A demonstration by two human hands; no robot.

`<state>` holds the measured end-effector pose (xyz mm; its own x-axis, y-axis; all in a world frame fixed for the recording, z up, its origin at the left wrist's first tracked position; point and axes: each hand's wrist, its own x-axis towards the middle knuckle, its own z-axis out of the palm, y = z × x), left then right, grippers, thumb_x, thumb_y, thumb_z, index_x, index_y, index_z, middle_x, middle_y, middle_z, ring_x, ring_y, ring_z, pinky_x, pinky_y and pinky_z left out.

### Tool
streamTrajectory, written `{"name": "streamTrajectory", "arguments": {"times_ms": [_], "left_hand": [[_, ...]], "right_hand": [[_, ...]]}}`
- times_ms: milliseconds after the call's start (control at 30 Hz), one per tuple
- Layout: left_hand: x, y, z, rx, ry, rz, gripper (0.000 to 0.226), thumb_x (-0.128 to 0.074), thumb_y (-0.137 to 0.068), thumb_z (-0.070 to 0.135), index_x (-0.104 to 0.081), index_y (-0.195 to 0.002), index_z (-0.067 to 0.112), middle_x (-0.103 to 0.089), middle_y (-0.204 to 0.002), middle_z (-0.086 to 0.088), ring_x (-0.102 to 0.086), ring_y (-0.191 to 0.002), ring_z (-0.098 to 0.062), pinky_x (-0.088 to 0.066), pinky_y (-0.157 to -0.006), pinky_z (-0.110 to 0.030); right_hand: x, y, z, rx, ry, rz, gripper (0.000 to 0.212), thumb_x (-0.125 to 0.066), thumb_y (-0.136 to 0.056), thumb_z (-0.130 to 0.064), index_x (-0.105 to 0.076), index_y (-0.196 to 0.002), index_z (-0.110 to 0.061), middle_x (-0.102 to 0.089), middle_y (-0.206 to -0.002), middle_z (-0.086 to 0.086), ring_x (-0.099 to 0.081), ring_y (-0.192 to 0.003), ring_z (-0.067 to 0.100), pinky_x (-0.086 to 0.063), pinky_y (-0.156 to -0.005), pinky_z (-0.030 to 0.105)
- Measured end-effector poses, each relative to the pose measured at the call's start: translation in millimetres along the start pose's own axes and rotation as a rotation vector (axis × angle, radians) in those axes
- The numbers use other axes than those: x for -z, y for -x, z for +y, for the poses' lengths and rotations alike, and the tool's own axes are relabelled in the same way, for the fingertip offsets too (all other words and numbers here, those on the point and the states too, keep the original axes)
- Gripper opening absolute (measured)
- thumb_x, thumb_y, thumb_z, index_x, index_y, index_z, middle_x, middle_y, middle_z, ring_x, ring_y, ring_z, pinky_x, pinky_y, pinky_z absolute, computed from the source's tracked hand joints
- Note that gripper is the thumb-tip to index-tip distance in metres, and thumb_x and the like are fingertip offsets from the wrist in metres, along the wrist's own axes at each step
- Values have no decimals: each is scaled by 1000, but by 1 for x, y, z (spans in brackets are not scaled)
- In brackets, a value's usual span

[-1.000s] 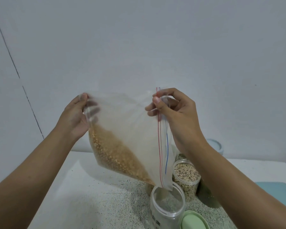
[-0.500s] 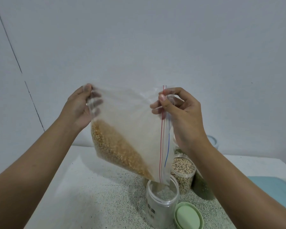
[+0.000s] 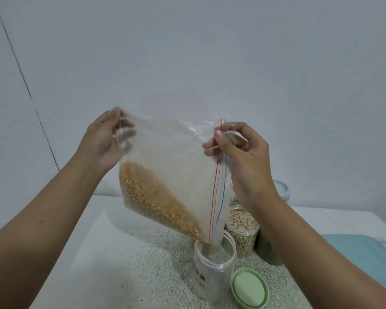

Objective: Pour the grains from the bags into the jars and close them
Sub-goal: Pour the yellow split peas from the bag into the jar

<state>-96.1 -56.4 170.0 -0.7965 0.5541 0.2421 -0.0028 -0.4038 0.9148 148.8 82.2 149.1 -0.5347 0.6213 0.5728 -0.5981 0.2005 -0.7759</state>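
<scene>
I hold a clear zip bag (image 3: pixel 176 166) of yellow grains (image 3: pixel 156 204) tilted in the air. My left hand (image 3: pixel 100 141) pinches its upper left corner. My right hand (image 3: pixel 241 157) pinches the zip edge with the red and blue lines. The bag's lowest corner dips into the mouth of an open clear jar (image 3: pixel 212 273) standing on the speckled counter (image 3: pixel 129 270). The grains lie along the bag's lower edge, down to that corner. A green lid (image 3: pixel 250 288) lies flat on the counter right of the jar.
Behind the open jar stands a jar of pale beans (image 3: pixel 243 230), and a jar of dark green grains (image 3: pixel 267 253) partly hidden by my right forearm. A blue-lidded jar (image 3: pixel 282 189) is at the wall. A light blue board (image 3: pixel 363 259) lies at right.
The bag's lower corner has come down into the jar's mouth, and the grains have slid closer to that corner. Both hands keep their hold.
</scene>
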Motion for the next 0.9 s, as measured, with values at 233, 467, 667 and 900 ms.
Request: {"name": "streamTrajectory", "arguments": {"times_ms": [233, 467, 667, 900], "left_hand": [[-6, 7, 3, 1, -6, 3, 34, -55, -104, 34, -71, -74, 28, -68, -74, 11, -68, -68, -11, -41, -64, -29], [-11, 10, 4, -5, -13, 2, 37, -55, -104, 33, -72, -71, 29, -68, -73, 10, -67, -67, -12, -41, -65, -30], [-12, 9, 5, -2, -23, -16, 36, -55, -104, 33, -71, -72, 29, -67, -73, 10, -67, -67, -12, -41, -65, -31], [-13, 9, 5, -2, -36, -27, 36, -54, -104, 34, -71, -72, 30, -68, -73, 11, -68, -68, -10, -42, -65, -31]], "right_hand": [[2, 4, -2, -9, -13, 15, 1, -63, -98, -4, -63, -99, -4, -73, -79, 15, -69, -71, 27, -48, -65, 33], [4, 8, -2, -16, -38, 37, 3, -62, -98, -3, -63, -97, -5, -73, -76, 12, -69, -69, 26, -46, -66, 35], [8, 9, -2, -21, -51, 43, 1, -63, -97, -3, -63, -98, -4, -73, -77, 14, -69, -68, 25, -47, -65, 32], [10, 12, 0, -30, -76, 46, 1, -63, -96, -4, -64, -97, -4, -73, -76, 14, -69, -68, 26, -48, -65, 31]]}}
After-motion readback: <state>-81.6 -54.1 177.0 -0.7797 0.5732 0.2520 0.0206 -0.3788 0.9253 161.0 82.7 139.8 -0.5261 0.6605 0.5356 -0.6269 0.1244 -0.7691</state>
